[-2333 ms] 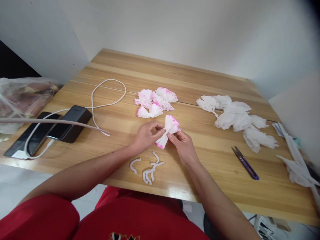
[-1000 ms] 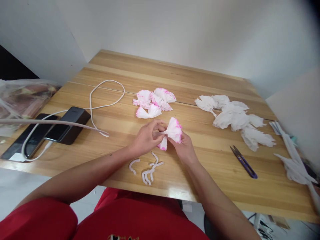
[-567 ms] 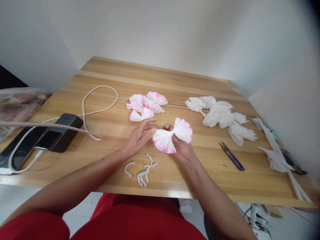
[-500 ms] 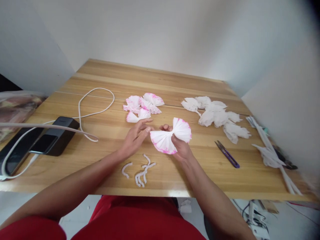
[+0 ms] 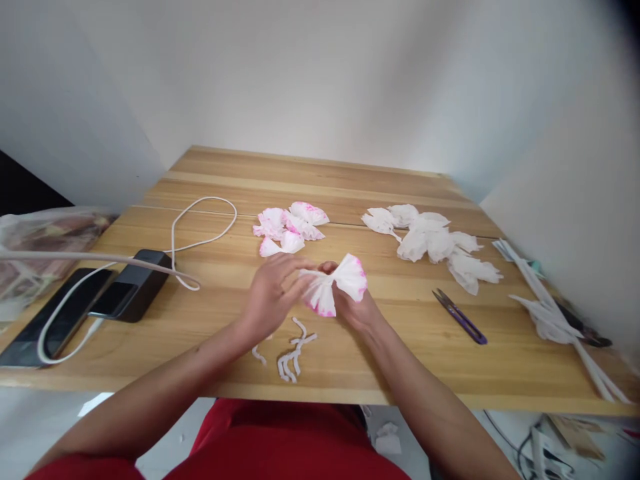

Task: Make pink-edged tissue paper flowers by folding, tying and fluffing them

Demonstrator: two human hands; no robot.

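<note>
A white tissue paper flower (image 5: 350, 277) with pink edges is pinched at its gathered middle by my right hand (image 5: 359, 307). Its two pleated halves fan out to either side. At the flower's left half, my left hand (image 5: 273, 293) has its thumb and fingers closed on the paper edge. Just beyond my hands lies a cluster of similar pink-edged flowers (image 5: 306, 223). Short twisted white paper strips (image 5: 295, 357) rest on the table near me, and a loose strip (image 5: 259, 355) sits beside my left wrist.
White tissue bows (image 5: 427, 233) lie at the right on the wooden table (image 5: 400, 363). Nearer are purple-handled thread snips (image 5: 460, 317) and long white strips (image 5: 543, 293). At left are a black power bank (image 5: 145, 283), a phone (image 5: 30, 340) and a looped white cable (image 5: 173, 240).
My left hand has come right and closed on the flower's left half, which is now drawn narrower. My right hand keeps its pinch. The view has tilted slightly upward.
</note>
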